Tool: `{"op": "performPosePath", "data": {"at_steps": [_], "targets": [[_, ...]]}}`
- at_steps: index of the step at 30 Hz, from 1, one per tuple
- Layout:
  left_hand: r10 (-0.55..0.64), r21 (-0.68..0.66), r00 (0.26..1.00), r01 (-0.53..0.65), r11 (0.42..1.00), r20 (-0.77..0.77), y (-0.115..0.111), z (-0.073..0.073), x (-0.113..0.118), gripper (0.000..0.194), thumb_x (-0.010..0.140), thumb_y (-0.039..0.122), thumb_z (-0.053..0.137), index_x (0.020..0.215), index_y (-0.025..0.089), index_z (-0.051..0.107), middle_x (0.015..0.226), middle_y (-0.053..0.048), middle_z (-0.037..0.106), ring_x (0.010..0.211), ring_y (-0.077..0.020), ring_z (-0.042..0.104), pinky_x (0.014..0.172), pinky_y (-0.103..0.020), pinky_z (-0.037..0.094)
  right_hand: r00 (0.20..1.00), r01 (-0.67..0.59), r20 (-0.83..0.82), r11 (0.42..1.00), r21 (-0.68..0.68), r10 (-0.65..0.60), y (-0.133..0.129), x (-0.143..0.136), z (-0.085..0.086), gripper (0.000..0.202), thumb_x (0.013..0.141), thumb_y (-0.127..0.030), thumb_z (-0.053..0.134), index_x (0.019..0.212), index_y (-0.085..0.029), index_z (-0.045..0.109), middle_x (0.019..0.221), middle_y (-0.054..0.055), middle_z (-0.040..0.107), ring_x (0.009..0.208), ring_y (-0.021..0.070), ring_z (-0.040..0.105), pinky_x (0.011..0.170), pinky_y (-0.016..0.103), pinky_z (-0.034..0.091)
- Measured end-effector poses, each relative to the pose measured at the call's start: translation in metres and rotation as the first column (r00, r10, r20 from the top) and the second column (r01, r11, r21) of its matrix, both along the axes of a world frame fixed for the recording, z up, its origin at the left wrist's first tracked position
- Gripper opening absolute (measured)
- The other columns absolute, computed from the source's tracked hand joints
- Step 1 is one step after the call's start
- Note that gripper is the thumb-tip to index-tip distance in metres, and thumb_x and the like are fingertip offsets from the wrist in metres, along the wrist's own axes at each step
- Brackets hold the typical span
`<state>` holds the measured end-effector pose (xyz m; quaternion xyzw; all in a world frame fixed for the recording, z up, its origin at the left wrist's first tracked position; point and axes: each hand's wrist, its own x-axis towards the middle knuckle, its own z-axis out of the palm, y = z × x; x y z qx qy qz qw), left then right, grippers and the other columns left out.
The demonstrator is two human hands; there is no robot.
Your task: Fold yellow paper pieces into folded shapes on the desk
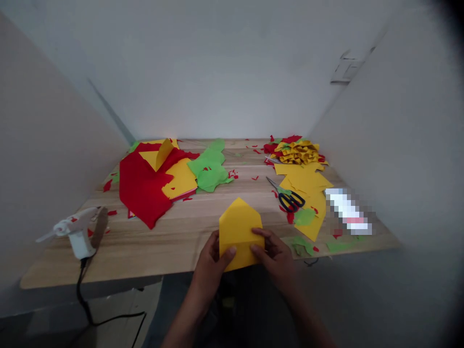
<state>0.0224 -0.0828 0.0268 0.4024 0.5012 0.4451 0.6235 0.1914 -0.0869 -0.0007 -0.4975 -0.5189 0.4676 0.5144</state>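
Observation:
A piece of yellow paper (239, 220) with a pointed top is held upright near the table's front edge. My left hand (212, 258) grips its lower left side, with the thumb on the near face and the fingers behind. On the right side, my right hand (275, 253) pinches the same paper between thumb and fingers. A crease or overlap runs across the paper's lower part. Black-handled scissors (292, 200) lie to the right of my hands, resting partly on yellow paper scraps (306, 181).
At the left stands a white glue gun (80, 234) with a black cord (83, 299). Red paper (145, 186), green paper (210, 166) and yellow sheets cover the back left. Crumpled yellow strips (299, 152) sit at the back right, near a blurred white object (348, 210).

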Motion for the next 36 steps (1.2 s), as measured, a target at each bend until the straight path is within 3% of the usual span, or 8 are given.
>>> {"op": "performPosePath", "data": {"at_steps": [6,8,11,15,19,23,29,36], "targets": [[-0.052,-0.038,0.999,0.052,0.998,0.008,-0.001,-0.002,0.005,0.039,0.072,0.044,0.071,0.098,0.015,0.068,0.092,-0.010,0.074,0.083,-0.0248,0.069,0.079,-0.039,0.055,0.999,0.037,0.007,0.998,0.054,-0.038,0.000,0.000,-0.004,0.048,0.086,-0.036,0.061,0.130,-0.024,0.048,0.112,0.010,0.068,0.097,0.0233,0.067,0.078,0.036,0.058],[-0.067,0.038,0.995,0.070,0.997,-0.071,0.003,-0.003,0.003,0.030,0.075,0.040,0.069,0.092,0.016,0.071,0.089,-0.009,0.074,0.082,-0.0241,0.069,0.080,-0.039,0.055,0.995,0.088,0.033,0.994,0.071,-0.090,-0.001,0.002,-0.005,0.053,0.086,-0.035,0.061,0.135,-0.023,0.043,0.102,0.009,0.069,0.089,0.0216,0.068,0.074,0.034,0.059],[-0.016,0.295,0.948,0.114,0.949,-0.317,0.014,-0.008,-0.007,0.017,0.080,0.025,0.061,0.090,0.020,0.073,0.096,-0.007,0.074,0.094,-0.0237,0.067,0.089,-0.041,0.052,0.979,0.109,0.149,0.973,0.201,-0.141,0.003,0.011,-0.005,0.027,0.087,-0.028,0.058,0.114,-0.023,0.060,0.092,0.006,0.068,0.086,0.0200,0.066,0.075,0.033,0.057],[0.031,0.458,0.653,0.495,0.739,-0.757,0.026,-0.016,-0.025,0.041,0.076,0.005,0.054,0.103,0.030,0.072,0.122,-0.004,0.066,0.122,-0.0245,0.055,0.108,-0.054,0.033,0.850,-0.072,0.503,0.911,0.406,-0.156,0.014,0.028,-0.011,0.022,0.085,-0.014,0.053,0.096,-0.025,0.069,0.100,0.006,0.066,0.096,0.0220,0.062,0.082,0.036,0.054],[0.080,0.340,0.397,0.645,0.684,-0.914,0.017,-0.018,-0.034,0.064,0.080,0.001,0.045,0.138,0.027,0.046,0.147,-0.007,0.043,0.139,-0.0249,0.034,0.112,-0.057,0.027,0.619,-0.237,0.767,0.891,0.386,-0.168,0.018,0.036,-0.022,0.037,0.080,-0.006,0.053,0.105,-0.027,0.069,0.103,0.008,0.065,0.099,0.0243,0.059,0.084,0.041,0.053],[0.018,0.319,0.415,0.671,0.670,-0.910,0.005,-0.018,-0.031,0.067,0.085,0.006,0.043,0.148,0.024,0.028,0.148,-0.009,0.042,0.136,-0.0205,0.040,0.113,-0.049,0.031,0.506,-0.323,0.856,0.897,0.302,-0.106,0.011,0.033,-0.020,0.044,0.079,-0.012,0.057,0.119,-0.028,0.064,0.119,0.010,0.061,0.110,0.0285,0.054,0.094,0.050,0.047],[-0.003,0.313,0.431,0.660,0.683,-0.902,0.016,-0.022,-0.027,0.043,0.093,0.022,0.043,0.136,0.026,0.048,0.141,-0.006,0.051,0.131,-0.0218,0.045,0.110,-0.049,0.035,0.500,-0.434,0.866,0.860,0.267,-0.016,0.004,0.031,-0.014,0.047,0.083,-0.028,0.062,0.130,-0.028,0.055,0.139,0.007,0.051,0.125,0.0290,0.047,0.100,0.052,0.044],[0.130,0.421,0.493,0.543,0.727,-0.860,0.015,-0.032,-0.030,0.054,0.089,0.012,0.043,0.141,0.023,0.037,0.143,-0.011,0.046,0.132,-0.0247,0.041,0.107,-0.050,0.037,0.466,-0.468,0.885,0.846,0.254,-0.007,-0.003,0.019,-0.021,0.041,0.083,-0.023,0.064,0.124,-0.028,0.059,0.135,0.003,0.056,0.127,0.0281,0.047,0.104,0.052,0.043]]}}
